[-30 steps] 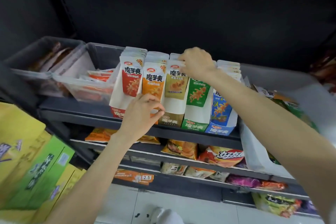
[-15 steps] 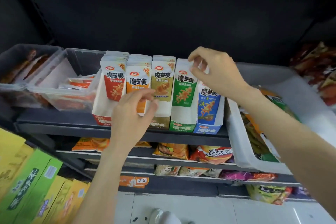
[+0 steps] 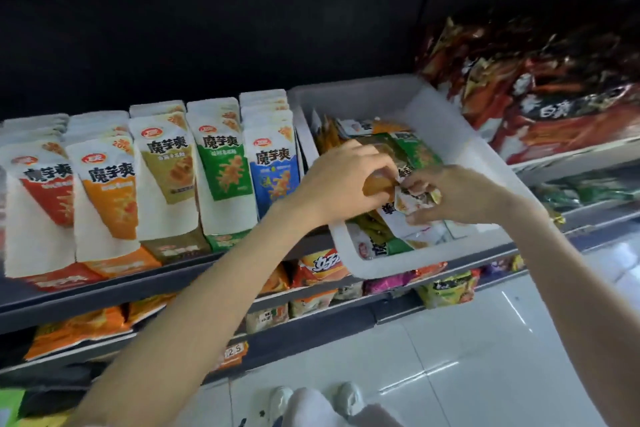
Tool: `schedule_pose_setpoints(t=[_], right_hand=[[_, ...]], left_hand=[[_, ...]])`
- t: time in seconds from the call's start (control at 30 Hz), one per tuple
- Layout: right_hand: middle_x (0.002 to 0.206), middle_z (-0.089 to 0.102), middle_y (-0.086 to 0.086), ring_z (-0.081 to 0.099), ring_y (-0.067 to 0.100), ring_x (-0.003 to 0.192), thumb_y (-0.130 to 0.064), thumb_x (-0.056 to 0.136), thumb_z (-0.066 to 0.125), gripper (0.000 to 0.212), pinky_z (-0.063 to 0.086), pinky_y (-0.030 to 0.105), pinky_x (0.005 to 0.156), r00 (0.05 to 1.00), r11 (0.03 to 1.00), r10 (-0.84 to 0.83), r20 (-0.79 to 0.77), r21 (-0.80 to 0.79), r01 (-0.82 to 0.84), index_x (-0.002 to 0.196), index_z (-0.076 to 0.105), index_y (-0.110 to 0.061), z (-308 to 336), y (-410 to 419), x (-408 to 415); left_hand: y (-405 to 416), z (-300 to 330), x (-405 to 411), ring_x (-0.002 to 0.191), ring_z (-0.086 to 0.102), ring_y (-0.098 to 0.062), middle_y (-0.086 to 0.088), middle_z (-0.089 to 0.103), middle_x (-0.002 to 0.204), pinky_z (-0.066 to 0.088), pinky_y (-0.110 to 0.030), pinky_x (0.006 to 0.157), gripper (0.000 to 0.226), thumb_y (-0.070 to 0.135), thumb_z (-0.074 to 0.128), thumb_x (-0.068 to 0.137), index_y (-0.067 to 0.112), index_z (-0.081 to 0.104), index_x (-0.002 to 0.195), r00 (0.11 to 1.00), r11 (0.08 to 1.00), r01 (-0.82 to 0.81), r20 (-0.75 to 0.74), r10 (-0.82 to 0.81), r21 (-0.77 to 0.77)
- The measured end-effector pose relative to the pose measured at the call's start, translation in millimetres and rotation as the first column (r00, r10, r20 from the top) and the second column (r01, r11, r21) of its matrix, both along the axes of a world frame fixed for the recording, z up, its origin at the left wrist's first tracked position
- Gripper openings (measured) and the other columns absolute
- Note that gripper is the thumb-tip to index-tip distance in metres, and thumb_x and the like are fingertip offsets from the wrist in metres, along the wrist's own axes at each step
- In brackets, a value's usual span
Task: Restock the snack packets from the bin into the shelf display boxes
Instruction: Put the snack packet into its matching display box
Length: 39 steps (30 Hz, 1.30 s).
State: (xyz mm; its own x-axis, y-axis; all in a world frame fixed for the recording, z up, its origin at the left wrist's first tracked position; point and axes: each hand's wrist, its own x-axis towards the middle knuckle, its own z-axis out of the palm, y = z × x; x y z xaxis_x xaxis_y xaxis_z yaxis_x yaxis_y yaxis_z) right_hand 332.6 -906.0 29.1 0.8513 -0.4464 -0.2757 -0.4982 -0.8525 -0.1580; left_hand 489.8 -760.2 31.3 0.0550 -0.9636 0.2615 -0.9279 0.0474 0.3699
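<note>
Head view: both hands down in white bin [image 3: 450,135], far right on shelf. Left hand [image 3: 343,177] curled round brown packet [image 3: 375,184]. Right hand [image 3: 460,194] pinching small white packet [image 3: 410,201]. Five display boxes [image 3: 221,163] left of bin look nearly full. Many packets left in bin, so more restocking to do.

Dark back wall [image 3: 207,28] behind grey tiered shelving [image 3: 104,291]. Glossy white floor tiles [image 3: 485,357] near right, catching streaks of light. Red snack bags [image 3: 554,87] stacked far right.
</note>
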Motion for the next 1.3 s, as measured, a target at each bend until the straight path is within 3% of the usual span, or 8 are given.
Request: schedule_pose_setpoints(t=[0.2,0.33,0.57,0.77,0.83,0.93,1.07,1.3], right_hand=[[0.106,0.055,-0.010,0.053,0.011,0.092,-0.042,0.079,0.072,0.042,0.045,0.031,0.082,0.991,0.998,0.030,0.134,0.044,-0.036,0.117,0.059,-0.029,-15.4,-9.7,-3.3],[0.105,0.064,-0.003,0.059,0.015,0.094,-0.013,0.085,0.064,0.022,0.044,0.028,0.083,0.953,0.999,-0.009,0.304,0.043,-0.004,0.104,0.071,-0.021,-22.9,-14.5,-5.7],[0.111,0.069,-0.002,0.061,0.018,0.102,-0.018,0.092,0.058,0.018,0.041,0.025,0.090,0.943,0.997,-0.006,0.332,0.073,-0.020,0.102,0.073,-0.017,-19.6,-17.0,-5.8],[0.102,0.063,-0.024,0.058,-0.009,0.094,-0.045,0.100,0.026,0.038,0.037,0.002,0.085,0.821,0.863,-0.344,0.455,0.498,0.086,0.102,0.063,-0.036,8.0,-2.4,-13.7],[0.103,0.067,-0.019,0.062,-0.005,0.098,-0.050,0.096,0.020,0.047,0.040,0.009,0.092,0.736,0.766,-0.429,0.524,0.643,-0.011,0.102,0.063,-0.033,13.4,2.4,-15.4],[0.104,0.072,-0.004,0.067,0.011,0.099,-0.046,0.094,0.037,0.038,0.050,0.028,0.092,0.662,0.788,-0.405,0.631,0.608,-0.097,0.112,0.062,-0.025,21.2,7.7,-12.9],[0.090,0.073,0.000,0.070,0.014,0.083,-0.020,0.088,0.063,0.020,0.054,0.031,0.081,0.535,0.778,-0.513,0.672,0.626,-0.040,0.107,0.061,-0.025,25.2,10.1,1.1],[0.085,0.071,-0.003,0.066,0.006,0.065,-0.012,0.087,0.067,0.016,0.052,0.023,0.054,0.388,0.825,-0.511,0.767,0.565,-0.030,0.097,0.055,-0.017,43.5,22.0,18.7]], left_hand=[[-35.1,-12.9,7.5,0.104,0.042,-0.013,0.009,0.048,0.108,0.039,-0.035,0.087,0.050,0.057,0.075,0.067,0.035,0.050,0.105,0.965,0.911,0.113,0.173,-0.195,0.396],[-38.0,-16.8,5.9,0.104,0.042,-0.010,0.011,0.050,0.110,0.038,-0.032,0.089,0.038,0.051,0.073,0.073,0.034,0.056,0.102,0.961,0.945,0.143,0.189,-0.204,0.293],[-39.9,-16.5,8.8,0.099,0.048,-0.008,0.013,0.058,0.104,0.039,-0.034,0.091,0.015,0.041,0.061,0.088,0.028,0.066,0.093,0.939,0.951,0.275,0.173,-0.297,0.143],[-27.6,-3.4,9.8,0.084,0.060,0.005,0.017,0.061,0.095,0.050,-0.014,0.070,0.012,0.026,0.050,0.097,0.015,0.052,0.094,0.957,0.970,0.056,-0.265,-0.120,-0.237],[-28.9,1.5,12.6,0.078,0.058,0.011,0.021,0.057,0.083,0.046,-0.009,0.065,0.009,0.022,0.052,0.097,0.015,0.048,0.093,0.926,0.926,-0.123,-0.377,-0.022,-0.356],[-35.7,8.8,17.9,0.078,0.057,0.015,0.019,0.055,0.080,0.045,-0.007,0.064,0.012,0.021,0.055,0.096,0.015,0.047,0.090,0.862,0.879,-0.307,-0.499,0.094,-0.365],[-38.3,12.6,18.9,0.074,0.060,0.012,0.015,0.061,0.081,0.048,-0.011,0.059,0.014,0.025,0.057,0.094,0.024,0.048,0.083,0.786,0.893,-0.359,-0.604,0.132,-0.273],[-13.4,27.1,-0.4,0.076,0.065,0.004,0.012,0.067,0.084,0.047,-0.009,0.062,0.013,0.028,0.065,0.088,0.026,0.054,0.094,0.673,0.928,-0.298,-0.739,0.039,-0.223]])
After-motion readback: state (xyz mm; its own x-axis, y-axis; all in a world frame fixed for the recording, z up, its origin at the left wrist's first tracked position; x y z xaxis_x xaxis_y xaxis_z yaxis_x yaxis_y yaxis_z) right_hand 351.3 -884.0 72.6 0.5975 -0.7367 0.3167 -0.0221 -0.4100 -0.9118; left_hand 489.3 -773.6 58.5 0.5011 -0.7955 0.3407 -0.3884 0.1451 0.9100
